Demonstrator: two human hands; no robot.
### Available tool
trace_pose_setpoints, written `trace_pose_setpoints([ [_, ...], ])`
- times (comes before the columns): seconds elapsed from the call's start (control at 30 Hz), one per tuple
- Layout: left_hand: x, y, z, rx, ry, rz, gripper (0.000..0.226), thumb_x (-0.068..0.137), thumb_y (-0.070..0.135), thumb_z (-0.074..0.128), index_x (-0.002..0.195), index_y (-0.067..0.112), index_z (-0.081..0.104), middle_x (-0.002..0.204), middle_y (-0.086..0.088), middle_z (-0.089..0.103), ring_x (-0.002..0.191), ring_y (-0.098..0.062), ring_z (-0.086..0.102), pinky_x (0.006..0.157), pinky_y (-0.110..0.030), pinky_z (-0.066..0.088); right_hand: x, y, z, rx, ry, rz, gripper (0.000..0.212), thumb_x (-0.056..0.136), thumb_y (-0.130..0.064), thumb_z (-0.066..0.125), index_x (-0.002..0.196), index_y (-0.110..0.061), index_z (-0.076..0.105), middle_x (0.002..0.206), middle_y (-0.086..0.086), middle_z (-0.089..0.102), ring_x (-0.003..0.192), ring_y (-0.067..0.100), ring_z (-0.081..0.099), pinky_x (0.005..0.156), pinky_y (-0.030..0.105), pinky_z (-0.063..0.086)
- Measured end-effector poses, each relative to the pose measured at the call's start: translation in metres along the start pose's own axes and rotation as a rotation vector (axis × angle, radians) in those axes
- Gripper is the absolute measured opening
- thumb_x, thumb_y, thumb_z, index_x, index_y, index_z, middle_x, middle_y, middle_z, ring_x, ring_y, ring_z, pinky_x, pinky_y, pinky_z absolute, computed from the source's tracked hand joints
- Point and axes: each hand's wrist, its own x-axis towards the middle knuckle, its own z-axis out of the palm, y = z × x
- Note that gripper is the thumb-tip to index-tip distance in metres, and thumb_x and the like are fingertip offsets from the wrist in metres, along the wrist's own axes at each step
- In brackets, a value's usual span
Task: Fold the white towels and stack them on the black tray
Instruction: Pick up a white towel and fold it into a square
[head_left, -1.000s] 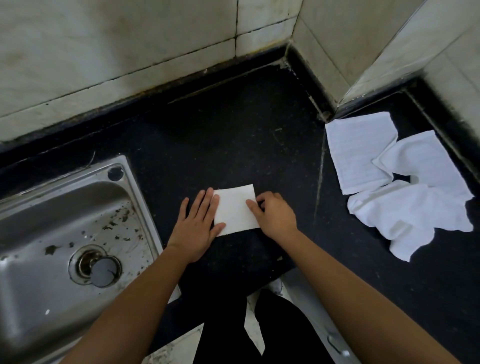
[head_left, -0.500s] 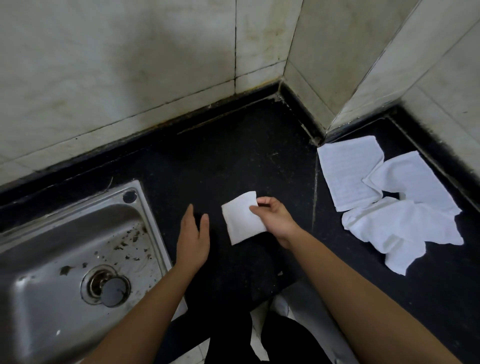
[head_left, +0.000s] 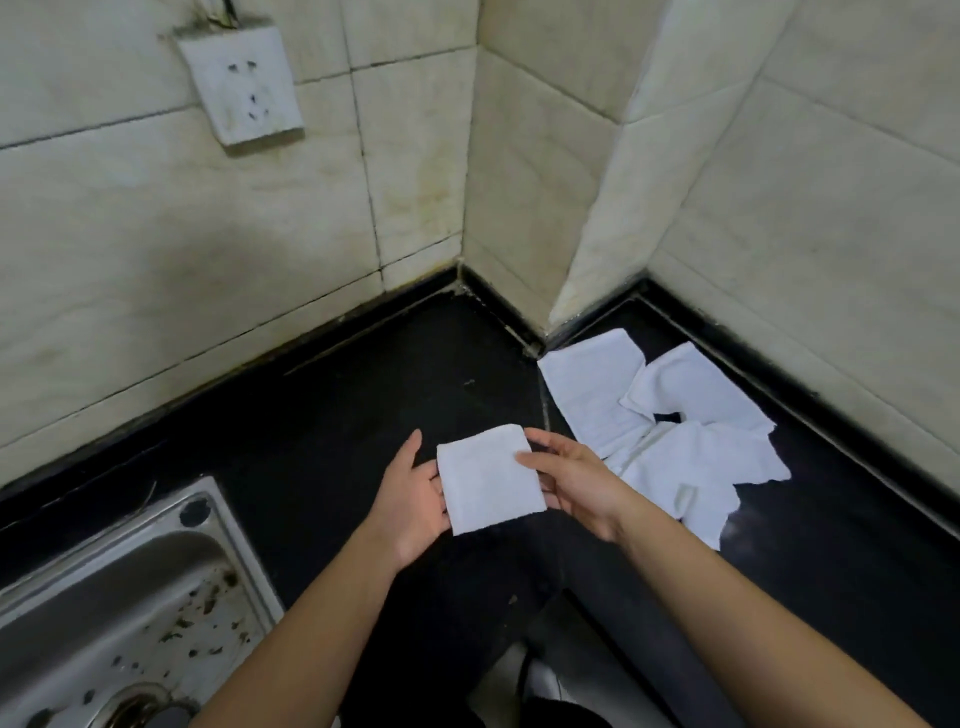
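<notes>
The black desk (head_left: 311, 415) carries a steel sink (head_left: 130, 597) at its left front corner and a heap of unfolded towels (head_left: 675, 457) against its right back edge. Above its front middle is the folded towel (head_left: 488, 478). The left grip (head_left: 410, 499) lies released beneath it, and the right grip (head_left: 576, 483) pinches its right edge. Folding looks finished; stacking comes next, but no black tray shows.

Folded towel (head_left: 488, 478) rests on left hand (head_left: 410, 501), pinched by right hand (head_left: 579, 480).
</notes>
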Motion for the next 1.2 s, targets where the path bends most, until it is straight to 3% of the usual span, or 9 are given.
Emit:
trace_pose_setpoints([
  [0.23,0.014,-0.031,0.061,0.41,-0.123,-0.067,0.045,0.099,0.048,0.047,0.121,0.012,0.065,0.116,-0.012,0.072,0.11,-0.03,0.068,0.098,-0.051,0.051,-0.055,0.04,-0.065,0.198,0.142,0.018,0.036,0.099,-0.018,0.049,0.132,-0.011,0.061,0.124,0.012,0.07,0.114,0.029,0.067,0.097,0.042,0.055],
  [0.43,-0.009,-0.073,0.142,0.697,-0.306,-0.141,0.039,0.099,0.04,0.049,0.126,0.016,0.064,0.119,-0.012,0.071,0.112,-0.032,0.067,0.096,-0.053,0.053,-0.148,0.061,-0.12,0.4,0.264,-0.051,0.037,0.093,-0.026,0.049,0.116,-0.003,0.066,0.095,0.01,0.07,0.082,0.025,0.067,0.08,0.04,0.055],
  [0.5,-0.016,-0.091,0.166,0.716,-0.336,-0.186,0.044,0.098,0.042,0.049,0.13,0.014,0.06,0.122,-0.013,0.069,0.114,-0.033,0.066,0.095,-0.051,0.053,-0.183,0.069,-0.136,0.449,0.29,-0.086,0.032,0.092,-0.026,0.046,0.104,-0.007,0.069,0.087,0.007,0.069,0.077,0.023,0.067,0.075,0.038,0.055],
  [0.6,-0.038,-0.135,0.204,0.773,-0.398,-0.231,0.05,0.096,0.042,0.051,0.132,0.008,0.058,0.125,-0.016,0.067,0.116,-0.035,0.064,0.101,-0.055,0.048,-0.246,0.091,-0.16,0.507,0.353,-0.141,0.031,0.091,-0.026,0.049,0.107,-0.007,0.068,0.09,0.008,0.068,0.078,0.024,0.068,0.076,0.038,0.056],
  [0.67,-0.063,-0.181,0.231,0.835,-0.466,-0.262,0.049,0.091,0.037,0.056,0.128,0.005,0.061,0.124,-0.016,0.068,0.114,-0.035,0.065,0.102,-0.053,0.047,-0.297,0.121,-0.181,0.536,0.41,-0.18,0.031,0.092,-0.023,0.051,0.113,-0.006,0.066,0.093,0.008,0.068,0.079,0.025,0.069,0.078,0.04,0.057],
  [0.83,-0.128,-0.322,0.28,1.067,-0.586,-0.285,0.03,0.088,0.016,0.058,0.114,0.003,0.066,0.107,-0.016,0.072,0.095,-0.032,0.07,0.088,-0.048,0.055,-0.434,0.214,-0.224,0.553,0.554,-0.248,0.037,0.093,-0.012,0.048,0.126,-0.007,0.065,0.112,0.013,0.073,0.091,0.027,0.072,0.076,0.038,0.058],
  [1.0,-0.186,-0.487,0.322,1.282,-0.725,-0.339,0.039,0.086,0.005,0.059,0.124,0.006,0.066,0.113,-0.015,0.071,0.098,-0.031,0.07,0.083,-0.046,0.057,-0.583,0.32,-0.262,0.621,0.739,-0.321,0.035,0.093,-0.012,0.048,0.123,-0.012,0.067,0.12,0.015,0.071,0.098,0.029,0.072,0.081,0.039,0.058],
  [1.2,-0.254,-0.645,0.363,1.435,-0.844,-0.454,0.041,0.086,0.007,0.06,0.126,0.009,0.064,0.113,-0.012,0.072,0.096,-0.029,0.072,0.08,-0.043,0.058,-0.723,0.418,-0.288,0.787,0.939,-0.393,0.035,0.096,-0.011,0.047,0.119,-0.016,0.071,0.121,0.014,0.071,0.106,0.034,0.07,0.092,0.046,0.056],
])
